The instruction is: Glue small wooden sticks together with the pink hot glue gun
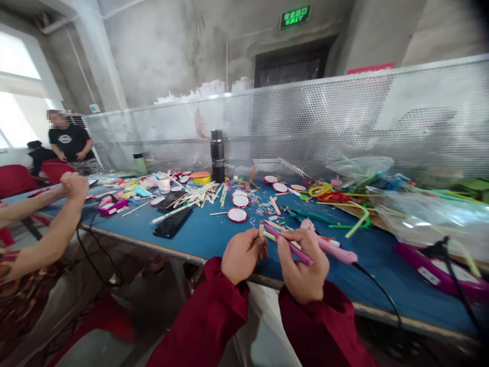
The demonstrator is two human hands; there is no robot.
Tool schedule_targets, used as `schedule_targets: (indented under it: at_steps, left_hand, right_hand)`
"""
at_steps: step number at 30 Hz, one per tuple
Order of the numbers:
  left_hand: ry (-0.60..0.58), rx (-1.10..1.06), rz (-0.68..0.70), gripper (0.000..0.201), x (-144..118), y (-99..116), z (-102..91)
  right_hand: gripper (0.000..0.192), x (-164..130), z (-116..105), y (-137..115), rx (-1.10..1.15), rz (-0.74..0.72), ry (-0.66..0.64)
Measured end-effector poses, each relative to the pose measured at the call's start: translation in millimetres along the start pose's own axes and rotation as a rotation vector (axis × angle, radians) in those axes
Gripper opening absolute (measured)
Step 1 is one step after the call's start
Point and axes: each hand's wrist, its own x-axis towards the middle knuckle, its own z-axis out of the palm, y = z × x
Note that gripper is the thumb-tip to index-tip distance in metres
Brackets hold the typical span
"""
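My left hand (240,256) pinches a small wooden stick (262,230) upright between thumb and fingers, at the front edge of the blue table. Close beside it, my right hand (304,265) is closed round a purple marker (300,253) in a writing grip, its tip pointing left at the stick. Whether the tip touches the wood I cannot tell. Just beyond my right hand lies a pink handheld tool (336,248) with a black cord. Pliers with green handles (311,216) rest behind the hands, near small loose pieces.
White-faced round discs (237,215), a black phone (173,222), a pile of sticks (204,194) and a dark bottle (217,158) are on the table. Coloured strips (328,191) and a purple device (439,270) lie right. Another person's forearms (61,219) reach in from the left.
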Motion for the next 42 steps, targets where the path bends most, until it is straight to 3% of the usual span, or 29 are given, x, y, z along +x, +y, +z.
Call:
schedule_targets:
  at_steps: [26, 36, 42]
  left_hand:
    - [-0.011, -0.042, 0.019, 0.029, -0.7, -4.5, 0.7]
    - [0.008, -0.219, -0.032, 0.032, 1.2, -1.9, 2.5]
    - [0.007, -0.184, -0.016, 0.024, 0.5, -2.5, 2.9]
  right_hand:
    - [0.008, 0.4, -0.8, -4.1, -0.04, -0.021, -0.002]
    - [0.025, 1.7, -2.0, -3.6, 0.001, 0.004, -0.064]
    - [0.025, 0.7, -3.0, -3.7, -0.018, -0.013, -0.095]
